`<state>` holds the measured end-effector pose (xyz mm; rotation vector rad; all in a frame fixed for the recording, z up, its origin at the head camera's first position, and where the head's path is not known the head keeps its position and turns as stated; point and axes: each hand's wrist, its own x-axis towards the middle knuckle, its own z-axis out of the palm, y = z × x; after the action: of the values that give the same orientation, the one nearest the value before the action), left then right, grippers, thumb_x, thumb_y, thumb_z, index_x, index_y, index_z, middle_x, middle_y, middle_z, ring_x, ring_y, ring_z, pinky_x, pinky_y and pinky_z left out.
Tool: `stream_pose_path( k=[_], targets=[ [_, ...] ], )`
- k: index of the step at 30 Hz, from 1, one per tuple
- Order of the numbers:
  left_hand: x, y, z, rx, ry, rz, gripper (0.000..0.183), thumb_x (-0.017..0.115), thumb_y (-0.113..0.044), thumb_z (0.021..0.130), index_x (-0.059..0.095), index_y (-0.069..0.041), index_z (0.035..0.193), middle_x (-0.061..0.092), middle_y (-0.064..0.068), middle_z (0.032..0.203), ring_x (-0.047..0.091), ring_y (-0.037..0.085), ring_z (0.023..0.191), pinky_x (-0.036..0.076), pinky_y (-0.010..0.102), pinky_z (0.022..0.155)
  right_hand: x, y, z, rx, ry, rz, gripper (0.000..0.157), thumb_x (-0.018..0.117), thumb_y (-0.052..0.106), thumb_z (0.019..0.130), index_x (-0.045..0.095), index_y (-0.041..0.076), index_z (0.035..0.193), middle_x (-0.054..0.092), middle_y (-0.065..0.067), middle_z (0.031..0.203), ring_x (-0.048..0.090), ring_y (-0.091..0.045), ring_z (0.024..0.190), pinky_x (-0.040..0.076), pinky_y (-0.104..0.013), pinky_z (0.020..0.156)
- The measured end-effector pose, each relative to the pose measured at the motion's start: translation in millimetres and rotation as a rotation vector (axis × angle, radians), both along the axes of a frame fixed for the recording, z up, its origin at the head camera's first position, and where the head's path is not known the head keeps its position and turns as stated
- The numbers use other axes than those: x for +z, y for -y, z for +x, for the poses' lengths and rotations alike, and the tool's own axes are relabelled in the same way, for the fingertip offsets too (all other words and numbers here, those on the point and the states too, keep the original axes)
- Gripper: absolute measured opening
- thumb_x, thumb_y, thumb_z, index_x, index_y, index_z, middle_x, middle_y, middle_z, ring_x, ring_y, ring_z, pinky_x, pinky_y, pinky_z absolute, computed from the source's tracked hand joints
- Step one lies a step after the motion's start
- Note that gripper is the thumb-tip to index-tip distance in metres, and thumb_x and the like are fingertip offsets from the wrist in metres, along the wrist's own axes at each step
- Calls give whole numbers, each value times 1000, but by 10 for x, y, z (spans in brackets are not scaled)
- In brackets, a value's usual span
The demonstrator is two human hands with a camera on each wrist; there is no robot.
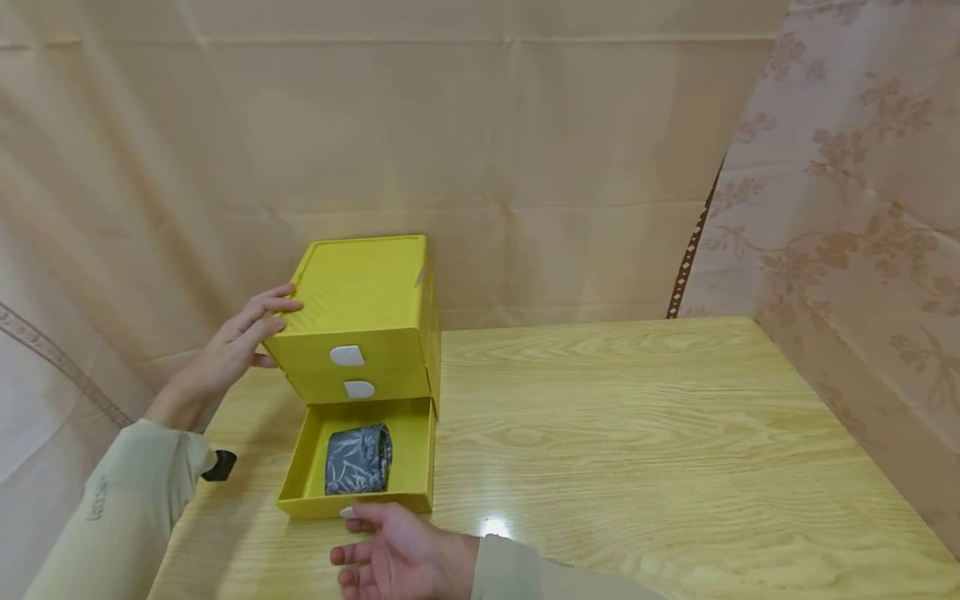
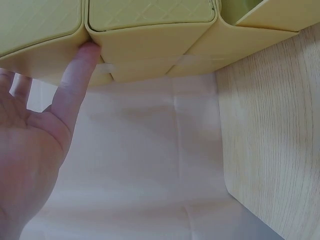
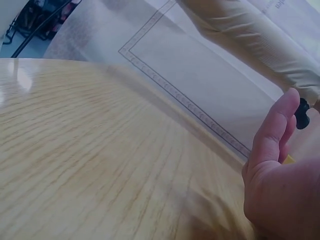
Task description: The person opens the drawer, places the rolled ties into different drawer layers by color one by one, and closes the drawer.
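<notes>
A yellow drawer cabinet (image 1: 358, 283) stands on the table. Its two upper drawers are closed, each with a white handle (image 1: 347, 356), and the bottom drawer (image 1: 420, 454) is pulled out. Inside that drawer lies a folded dark grey cloth (image 1: 356, 462) with a pale leaf pattern. My left hand (image 1: 240, 337) rests on the cabinet's upper left edge with fingers extended over the top. In the left wrist view its thumb (image 2: 75, 82) touches the cabinet near a seam. At the bottom drawer's handle (image 1: 347, 512), my right hand (image 1: 401, 550) pinches with thumb and index finger, the other fingers loosely bent.
The wooden table (image 1: 637, 442) extends to the right of the cabinet. Beige cloth (image 1: 487, 150) hangs behind it, and a flower-patterned cloth (image 1: 862, 217) hangs on the right. Beyond the table, dark items (image 3: 40, 20) show in the right wrist view.
</notes>
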<state>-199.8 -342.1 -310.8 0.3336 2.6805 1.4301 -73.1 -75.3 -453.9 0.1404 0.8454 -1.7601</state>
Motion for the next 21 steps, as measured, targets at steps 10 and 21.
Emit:
stream_pose_path(
  k=[10,21],
  targets=[
    [-13,-2,8,17,14,-13,44,35,-42,103,40,-20,140,12,-14,155,23,26,135,50,36,80,7,15,-70,-26,1,-34,30,50,41,94,42,17,111,58,-4,88,52,-13,66,48,-22,62],
    [-12,-10,-9,13,6,-11,43,35,-40,103,40,-19,140,12,-13,156,24,26,135,50,36,80,41,78,-261,-84,4,-12,30,50,41,95,43,15,109,58,-5,89,51,-14,65,46,-23,62]
  ],
)
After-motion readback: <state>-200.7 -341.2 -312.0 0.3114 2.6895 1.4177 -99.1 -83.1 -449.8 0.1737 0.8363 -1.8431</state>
